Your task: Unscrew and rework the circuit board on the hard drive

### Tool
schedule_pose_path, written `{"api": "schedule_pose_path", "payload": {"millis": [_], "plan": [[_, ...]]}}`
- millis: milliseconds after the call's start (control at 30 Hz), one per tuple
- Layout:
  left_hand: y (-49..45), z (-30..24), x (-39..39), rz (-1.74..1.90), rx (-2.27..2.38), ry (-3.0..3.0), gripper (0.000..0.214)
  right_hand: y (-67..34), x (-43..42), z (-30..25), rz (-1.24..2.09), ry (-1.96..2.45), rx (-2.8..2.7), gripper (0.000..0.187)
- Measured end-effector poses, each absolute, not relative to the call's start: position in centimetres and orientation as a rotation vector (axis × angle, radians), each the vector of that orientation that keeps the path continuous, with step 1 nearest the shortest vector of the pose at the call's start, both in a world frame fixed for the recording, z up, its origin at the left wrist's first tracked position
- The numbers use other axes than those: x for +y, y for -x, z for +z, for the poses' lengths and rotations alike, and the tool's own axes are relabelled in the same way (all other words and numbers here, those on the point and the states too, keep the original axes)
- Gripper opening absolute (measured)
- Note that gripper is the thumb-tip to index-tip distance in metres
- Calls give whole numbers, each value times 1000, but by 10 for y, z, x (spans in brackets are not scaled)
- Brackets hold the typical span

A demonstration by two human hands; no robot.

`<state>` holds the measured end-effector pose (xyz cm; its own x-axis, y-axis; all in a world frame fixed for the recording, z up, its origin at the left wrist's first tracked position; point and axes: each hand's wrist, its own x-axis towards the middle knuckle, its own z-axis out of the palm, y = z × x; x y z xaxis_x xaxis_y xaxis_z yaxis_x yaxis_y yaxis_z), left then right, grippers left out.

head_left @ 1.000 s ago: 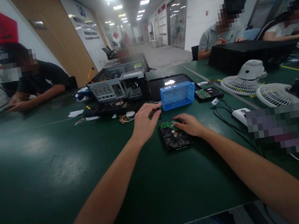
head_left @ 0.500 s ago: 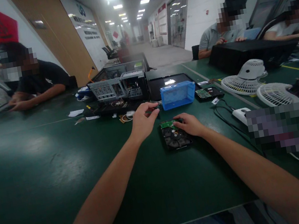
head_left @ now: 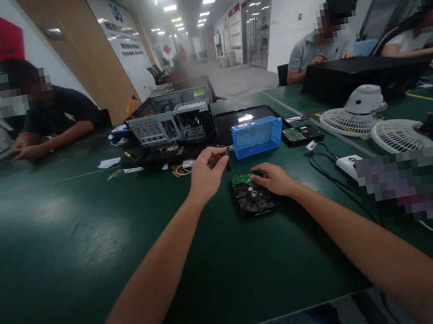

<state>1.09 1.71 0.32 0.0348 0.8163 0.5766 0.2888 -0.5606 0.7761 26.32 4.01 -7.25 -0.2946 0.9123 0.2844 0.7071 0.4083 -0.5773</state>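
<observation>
A hard drive [head_left: 255,200] lies on the green table, its green circuit board facing up. My right hand [head_left: 273,179] grips its far right part, thumb on the board and fingers over the far edge. Left of and beyond the drive, my left hand [head_left: 207,175] is raised over the table, thumb and forefinger curved toward each other. A small dark thing shows at those fingertips, too small to name. Just beyond the hands, a blue plastic bin [head_left: 258,138] is tipped on its side, its open face toward me.
An opened computer case [head_left: 171,122] stands behind my left hand. Another drive with a circuit board [head_left: 301,134] lies right of the bin. Farther right are fan parts [head_left: 352,113], a white power strip [head_left: 349,165] and black cables. Co-workers sit at both sides.
Both hands and the hard drive keep nearly the same places. Only a slight shift of the whole view shows.
</observation>
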Motion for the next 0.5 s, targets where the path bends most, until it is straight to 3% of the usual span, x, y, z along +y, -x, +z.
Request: {"api": "schedule_pose_path", "payload": {"millis": [500], "plan": [[-16,2,10,1580,1233,-1932,28,-263,41,-75,471,1372,-2088,35]]}}
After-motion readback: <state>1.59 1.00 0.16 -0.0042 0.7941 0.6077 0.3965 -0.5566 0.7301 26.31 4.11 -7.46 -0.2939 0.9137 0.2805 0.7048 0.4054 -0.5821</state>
